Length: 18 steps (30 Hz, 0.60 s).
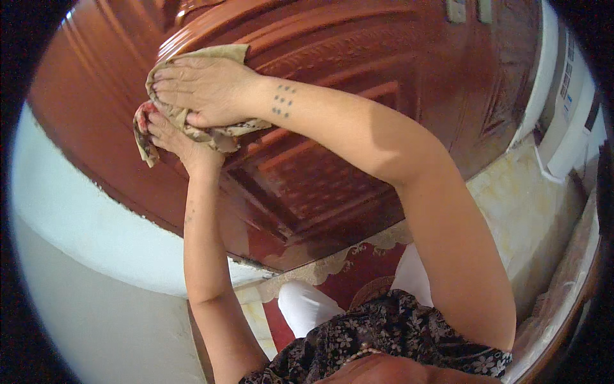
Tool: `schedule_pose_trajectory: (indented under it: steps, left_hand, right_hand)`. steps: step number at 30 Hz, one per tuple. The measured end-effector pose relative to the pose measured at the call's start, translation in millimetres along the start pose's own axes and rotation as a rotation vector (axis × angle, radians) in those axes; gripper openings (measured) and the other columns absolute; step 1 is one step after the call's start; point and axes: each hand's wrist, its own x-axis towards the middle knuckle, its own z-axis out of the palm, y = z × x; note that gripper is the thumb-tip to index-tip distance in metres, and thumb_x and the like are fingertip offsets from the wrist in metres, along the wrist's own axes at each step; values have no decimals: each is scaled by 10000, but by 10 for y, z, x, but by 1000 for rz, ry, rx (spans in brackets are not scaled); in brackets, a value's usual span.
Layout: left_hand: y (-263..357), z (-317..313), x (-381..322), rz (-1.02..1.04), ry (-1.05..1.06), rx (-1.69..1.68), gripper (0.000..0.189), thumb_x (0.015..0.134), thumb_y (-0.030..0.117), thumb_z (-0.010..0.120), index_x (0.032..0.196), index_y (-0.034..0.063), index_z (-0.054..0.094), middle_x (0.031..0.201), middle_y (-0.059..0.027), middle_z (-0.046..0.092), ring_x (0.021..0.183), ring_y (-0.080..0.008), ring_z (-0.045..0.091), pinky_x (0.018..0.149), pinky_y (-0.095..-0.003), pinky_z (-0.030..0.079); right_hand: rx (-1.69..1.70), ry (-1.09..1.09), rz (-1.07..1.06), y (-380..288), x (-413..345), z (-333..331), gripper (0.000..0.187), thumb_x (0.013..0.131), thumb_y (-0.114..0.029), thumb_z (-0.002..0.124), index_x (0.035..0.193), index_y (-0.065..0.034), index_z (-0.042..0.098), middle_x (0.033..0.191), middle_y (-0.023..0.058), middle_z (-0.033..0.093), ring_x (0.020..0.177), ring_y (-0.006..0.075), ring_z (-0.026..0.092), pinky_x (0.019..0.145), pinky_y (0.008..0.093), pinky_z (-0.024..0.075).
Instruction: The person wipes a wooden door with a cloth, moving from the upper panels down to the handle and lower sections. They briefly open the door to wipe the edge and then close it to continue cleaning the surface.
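Observation:
Before me a brown-red panelled wooden door point(326, 216) curves across the view, with carved mouldings and a glossy sheen. My right hand point(201, 89) lies flat against it, with a tan patterned cloth point(232, 52) spread beneath the palm and folded around the fingertips. Just below, my left hand point(175, 137) holds a hanging part of cloth with a red patch point(144, 117). Whether this is the same cloth or a second one, I cannot tell. Both hands are close together, the left partly covered by the cloth's lower folds.
A white wall edge point(96, 230) borders the door on the left. Underfoot are a red and beige patterned carpet point(331, 269) and pale marbled tiles point(508, 192). White boxes point(566, 125) bearing print stand at the right. Two pale fittings point(456, 10) sit high on the door.

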Motion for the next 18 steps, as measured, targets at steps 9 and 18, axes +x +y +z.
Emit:
schedule_pose_trajectory:
  steps: [9, 18]
  left_hand:
    - [1360, 320, 132, 343, 28, -79, 842, 743, 237, 575, 1404, -15, 118, 1417, -293, 154, 1314, -481, 101, 1056, -573, 67]
    - [2483, 548, 522, 567, 197, -126, 712, 793, 306, 527, 1352, -42, 259, 1384, -246, 288, 1305, -405, 231, 1059, -478, 207]
  right_hand:
    - [-214, -47, 285, 692, -1267, -764, 578, 709, -237, 582, 1246, -58, 462, 1307, 91, 452, 1282, 213, 346, 1078, 390, 253]
    - [-450, -260, 391, 1529, -1891, -1461, 555, 820, -281, 506, 1301, -21, 410, 1398, 159, 337, 1344, 309, 210, 1116, 415, 143]
